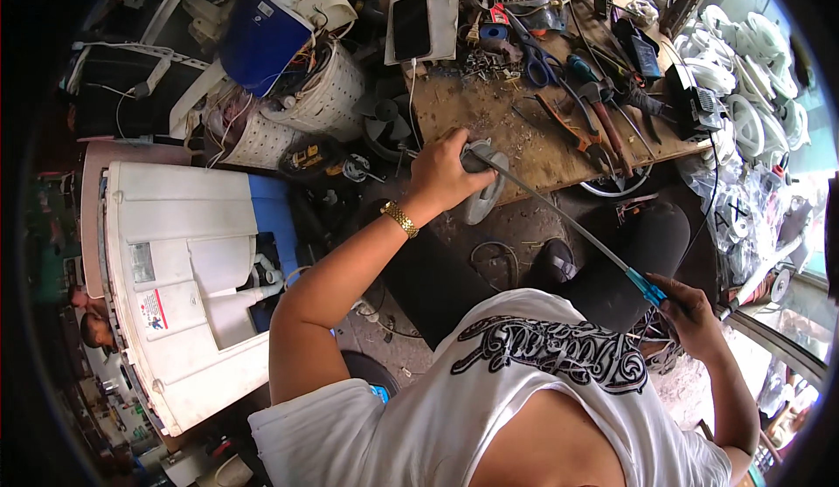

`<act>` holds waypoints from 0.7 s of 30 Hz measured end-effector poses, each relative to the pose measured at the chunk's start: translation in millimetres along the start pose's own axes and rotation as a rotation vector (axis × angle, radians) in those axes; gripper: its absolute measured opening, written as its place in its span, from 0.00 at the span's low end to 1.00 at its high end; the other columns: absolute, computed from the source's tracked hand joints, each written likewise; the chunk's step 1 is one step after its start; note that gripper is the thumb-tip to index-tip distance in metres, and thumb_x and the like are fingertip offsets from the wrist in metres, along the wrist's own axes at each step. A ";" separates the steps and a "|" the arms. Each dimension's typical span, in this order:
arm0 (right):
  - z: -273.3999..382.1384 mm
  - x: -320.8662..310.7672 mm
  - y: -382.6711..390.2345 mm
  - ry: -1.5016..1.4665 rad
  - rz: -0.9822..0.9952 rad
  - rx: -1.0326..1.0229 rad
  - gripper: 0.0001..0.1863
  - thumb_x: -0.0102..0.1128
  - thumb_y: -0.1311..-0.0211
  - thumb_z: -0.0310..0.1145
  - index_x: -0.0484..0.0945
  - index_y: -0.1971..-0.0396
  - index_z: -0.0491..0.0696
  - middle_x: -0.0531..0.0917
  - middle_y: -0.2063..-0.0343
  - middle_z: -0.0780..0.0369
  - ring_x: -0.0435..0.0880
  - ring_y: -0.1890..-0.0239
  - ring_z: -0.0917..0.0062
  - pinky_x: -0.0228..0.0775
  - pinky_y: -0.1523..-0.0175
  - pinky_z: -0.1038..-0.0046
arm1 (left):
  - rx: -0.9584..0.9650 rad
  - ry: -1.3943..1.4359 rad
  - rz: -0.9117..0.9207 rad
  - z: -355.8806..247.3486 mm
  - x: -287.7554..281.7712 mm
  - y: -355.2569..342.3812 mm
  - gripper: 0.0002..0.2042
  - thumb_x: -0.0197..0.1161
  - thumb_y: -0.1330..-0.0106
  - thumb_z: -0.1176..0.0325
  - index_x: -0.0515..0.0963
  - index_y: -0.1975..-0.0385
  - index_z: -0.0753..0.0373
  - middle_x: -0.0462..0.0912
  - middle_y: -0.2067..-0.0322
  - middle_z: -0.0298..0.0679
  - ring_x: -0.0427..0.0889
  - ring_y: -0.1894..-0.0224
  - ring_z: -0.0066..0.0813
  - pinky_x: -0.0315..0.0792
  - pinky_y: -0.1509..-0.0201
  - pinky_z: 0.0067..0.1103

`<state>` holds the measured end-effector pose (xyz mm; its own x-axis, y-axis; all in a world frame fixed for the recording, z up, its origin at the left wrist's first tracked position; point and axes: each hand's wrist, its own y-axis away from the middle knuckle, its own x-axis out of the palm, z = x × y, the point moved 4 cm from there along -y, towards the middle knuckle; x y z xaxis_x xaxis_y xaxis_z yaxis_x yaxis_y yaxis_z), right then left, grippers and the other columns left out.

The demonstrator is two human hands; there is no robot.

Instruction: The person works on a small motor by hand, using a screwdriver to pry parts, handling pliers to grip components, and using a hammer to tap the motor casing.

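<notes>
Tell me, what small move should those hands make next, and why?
Perhaps a slight twist of the blue-handled screwdriver by the right hand: its long shaft reaches toward the grey part that the left hand grips, though I cannot tell whether the tip is seated.

Both elbows (290,319) are bent. Left hand (440,172) extends forward; right hand (693,321) sits rightward; each grips firmly.

Your left hand (442,172) and right hand (691,317), two in all, one wooden workbench (454,110) before you, one blue-handled tool (645,286) and one grey part (483,206) on its near side, one phone (412,26) at its far left, one white appliance (179,197) to its left.
</notes>
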<state>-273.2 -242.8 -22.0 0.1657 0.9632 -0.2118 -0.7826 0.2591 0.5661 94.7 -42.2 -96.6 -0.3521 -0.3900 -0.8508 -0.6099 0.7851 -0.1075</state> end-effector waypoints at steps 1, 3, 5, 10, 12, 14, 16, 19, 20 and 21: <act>0.2 0.0 -0.6 -0.031 0.020 -0.002 0.24 0.52 0.39 0.19 0.75 0.41 0.39 0.84 0.63 0.60 0.74 0.64 0.85 0.70 0.55 0.81 | -0.001 0.014 0.043 0.3 1.8 -0.1 0.27 0.74 0.51 0.55 0.77 0.55 0.64 0.84 0.60 0.47 0.82 0.55 0.49 0.75 0.52 0.36; 4.3 -5.1 -2.2 0.103 -0.005 -0.036 0.25 0.52 0.42 0.16 0.75 0.41 0.39 0.85 0.62 0.58 0.76 0.65 0.83 0.71 0.55 0.79 | 0.033 0.022 0.000 -0.5 0.1 -0.7 0.26 0.74 0.51 0.55 0.77 0.54 0.64 0.84 0.60 0.47 0.82 0.55 0.49 0.75 0.52 0.35; 11.5 -9.8 -3.0 0.199 -0.006 -0.068 0.27 0.53 0.44 0.13 0.76 0.41 0.40 0.85 0.61 0.55 0.79 0.64 0.82 0.72 0.55 0.78 | 0.032 0.024 0.050 0.1 2.0 -0.8 0.26 0.74 0.50 0.55 0.77 0.54 0.63 0.84 0.60 0.47 0.83 0.55 0.48 0.75 0.52 0.35; 35.3 -10.1 2.0 0.384 -0.032 -0.207 0.29 0.52 0.46 0.11 0.76 0.42 0.41 0.85 0.59 0.47 0.84 0.62 0.78 0.74 0.54 0.75 | 0.028 0.033 0.045 1.4 1.7 0.0 0.26 0.73 0.50 0.55 0.77 0.54 0.63 0.84 0.59 0.46 0.83 0.56 0.48 0.75 0.52 0.35; 38.6 -7.5 4.6 0.462 -0.033 -0.219 0.28 0.52 0.46 0.11 0.76 0.42 0.40 0.86 0.62 0.51 0.84 0.63 0.77 0.75 0.55 0.74 | 0.047 0.043 -0.006 0.8 -0.6 -0.2 0.25 0.73 0.50 0.56 0.77 0.55 0.63 0.84 0.59 0.46 0.83 0.56 0.48 0.75 0.53 0.35; 37.9 -9.4 3.7 0.415 -0.014 -0.226 0.27 0.53 0.45 0.13 0.76 0.42 0.40 0.85 0.66 0.54 0.83 0.66 0.78 0.74 0.59 0.75 | 0.016 0.034 0.063 1.6 1.5 0.0 0.25 0.73 0.50 0.56 0.76 0.55 0.63 0.83 0.59 0.46 0.82 0.55 0.48 0.75 0.52 0.35; 29.9 -17.2 -2.5 0.263 0.032 -0.125 0.26 0.55 0.43 0.15 0.75 0.42 0.39 0.84 0.71 0.59 0.82 0.73 0.79 0.73 0.66 0.77 | 0.018 0.019 0.078 -0.1 2.2 0.4 0.26 0.73 0.50 0.57 0.76 0.54 0.63 0.82 0.59 0.46 0.82 0.55 0.48 0.75 0.52 0.35; 15.8 -28.8 -10.8 -0.377 0.267 0.156 0.35 0.61 0.34 0.53 0.70 0.38 0.41 0.75 0.83 0.65 0.68 0.90 0.87 0.58 0.87 0.82 | 0.050 -0.007 0.065 -2.8 1.4 -0.4 0.26 0.74 0.52 0.58 0.75 0.54 0.62 0.82 0.58 0.47 0.80 0.53 0.48 0.74 0.51 0.35; 11.5 -32.3 -13.8 -0.379 0.273 0.221 0.38 0.60 0.35 0.59 0.70 0.38 0.41 0.75 0.84 0.65 0.68 0.90 0.87 0.57 0.88 0.81 | 0.041 -0.003 0.070 -2.4 1.5 -0.3 0.27 0.75 0.52 0.58 0.75 0.54 0.63 0.81 0.58 0.47 0.80 0.53 0.48 0.74 0.51 0.35; 10.7 -35.1 -16.3 -0.402 0.287 0.221 0.38 0.60 0.35 0.58 0.70 0.38 0.41 0.75 0.84 0.65 0.69 0.90 0.86 0.58 0.88 0.81 | 0.037 -0.004 0.036 -1.8 -0.4 0.1 0.27 0.75 0.53 0.59 0.75 0.54 0.63 0.81 0.58 0.47 0.80 0.52 0.48 0.74 0.50 0.35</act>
<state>-259.8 -280.1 -15.3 0.2145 0.9378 0.2729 -0.6926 -0.0510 0.7196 93.5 -42.8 -95.4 -0.3707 -0.3589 -0.8566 -0.5697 0.8163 -0.0955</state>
